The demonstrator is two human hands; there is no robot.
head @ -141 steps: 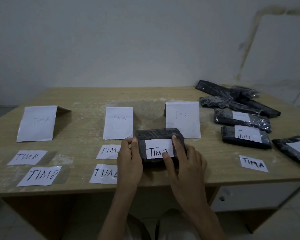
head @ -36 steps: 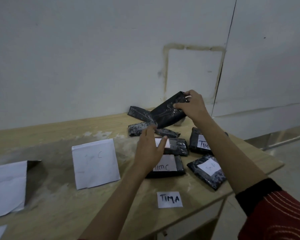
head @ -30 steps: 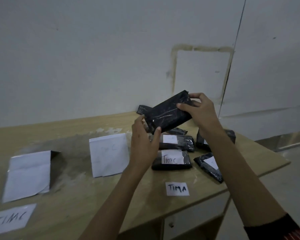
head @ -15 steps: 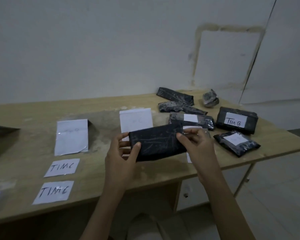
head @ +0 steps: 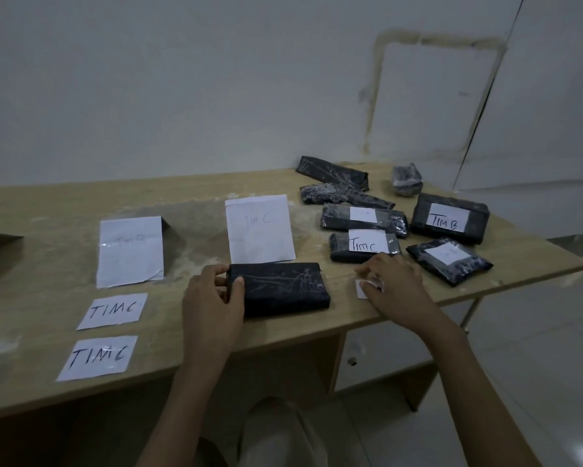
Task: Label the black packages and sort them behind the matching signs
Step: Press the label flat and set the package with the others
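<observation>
A wooden table (head: pixel 47 203) is standing against a pale wall (head: pixel 182 96). The left hand (head: pixel 212 298) is gripping the end of the black package (head: pixel 283 288), which is lying between the hands. The right hand (head: pixel 394 284) is pinching a paper label (head: pixel 360 288) on the table. Moments earlier both hands were holding the package in the air.

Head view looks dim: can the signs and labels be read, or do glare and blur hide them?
Head view: dim but sharp; loose TIM C labels read clearly; standing TIM C sign faint but legible; sign left of it washed out past TIM; slip mostly hidden under right hand; sheen streaks the unlabelled package in the left hand.
</observation>
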